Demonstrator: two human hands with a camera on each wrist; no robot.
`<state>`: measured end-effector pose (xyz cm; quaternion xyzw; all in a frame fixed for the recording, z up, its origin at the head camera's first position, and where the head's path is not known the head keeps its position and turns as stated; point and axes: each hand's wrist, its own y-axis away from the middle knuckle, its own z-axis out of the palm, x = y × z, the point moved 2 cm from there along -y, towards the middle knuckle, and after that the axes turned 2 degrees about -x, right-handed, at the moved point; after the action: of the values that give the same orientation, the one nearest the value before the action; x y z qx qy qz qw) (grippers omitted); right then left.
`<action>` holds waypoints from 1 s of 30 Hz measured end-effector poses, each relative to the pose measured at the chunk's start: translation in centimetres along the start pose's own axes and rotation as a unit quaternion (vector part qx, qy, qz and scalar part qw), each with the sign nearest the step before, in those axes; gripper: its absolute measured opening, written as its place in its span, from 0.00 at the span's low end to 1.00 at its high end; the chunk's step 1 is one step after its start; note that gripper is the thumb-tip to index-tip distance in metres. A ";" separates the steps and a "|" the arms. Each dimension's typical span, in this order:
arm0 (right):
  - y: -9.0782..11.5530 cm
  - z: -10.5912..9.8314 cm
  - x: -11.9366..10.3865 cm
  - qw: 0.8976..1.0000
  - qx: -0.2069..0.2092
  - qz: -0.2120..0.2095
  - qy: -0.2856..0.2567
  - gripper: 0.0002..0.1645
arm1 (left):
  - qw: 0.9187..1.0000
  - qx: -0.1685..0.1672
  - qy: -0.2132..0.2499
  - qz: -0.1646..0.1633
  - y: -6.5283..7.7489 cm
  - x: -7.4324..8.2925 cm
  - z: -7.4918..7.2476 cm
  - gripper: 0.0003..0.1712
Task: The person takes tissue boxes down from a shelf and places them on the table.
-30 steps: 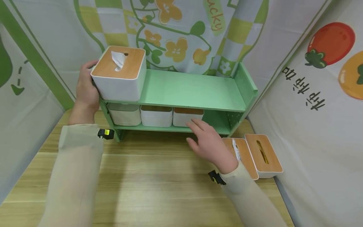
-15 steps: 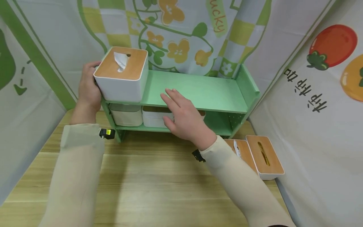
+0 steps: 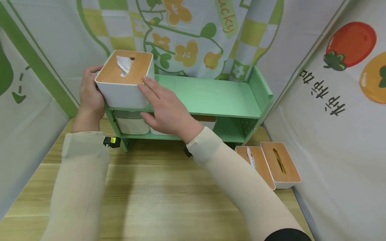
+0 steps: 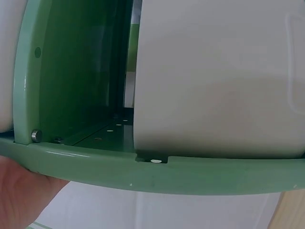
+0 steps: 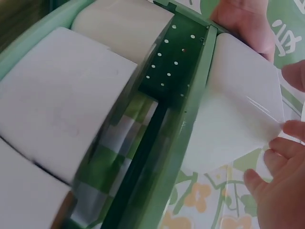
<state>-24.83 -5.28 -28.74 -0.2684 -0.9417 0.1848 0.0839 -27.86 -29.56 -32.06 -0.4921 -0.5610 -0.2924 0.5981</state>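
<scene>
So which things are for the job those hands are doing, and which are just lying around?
Seems part of the job:
Left hand, beside the top tissue box
Right hand, at that box's right side
Green shelf under it

Seems just there, for now:
Cream box, lower left
Wooden-lidded box with a tissue
Wooden-lidded box with a bare slot
Tomato picture

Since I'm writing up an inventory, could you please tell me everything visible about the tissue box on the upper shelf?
The tissue box has a smooth white, plastic-looking body with rounded corners and a wood-look lid edged in white. A white tissue pokes from the lid's opening. It stands upright at the left end of the green upper shelf. The right hand appears to touch its near right corner; the left hand is at its left side, though contact there is unclear.
</scene>
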 end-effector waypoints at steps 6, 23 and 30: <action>-2.2 -0.3 -0.5 0.998 -0.038 0.014 0.043 0.41 | 0.999 -0.002 0.034 0.000 0.0 0.0 0.0 0.24; -4.0 -1.4 -0.2 0.995 -0.046 0.010 0.086 0.27 | 1.000 -0.009 0.026 0.009 0.0 -0.1 -0.1 0.28; -4.2 -1.2 -0.3 0.985 -0.113 0.035 0.124 0.33 | 1.000 -0.008 0.020 0.017 0.1 -0.1 -0.4 0.28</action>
<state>-26.25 -8.42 -25.98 -0.3302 -0.9287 0.0450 0.1628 -27.69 -29.89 -32.13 -0.5002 -0.5381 -0.2963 0.6103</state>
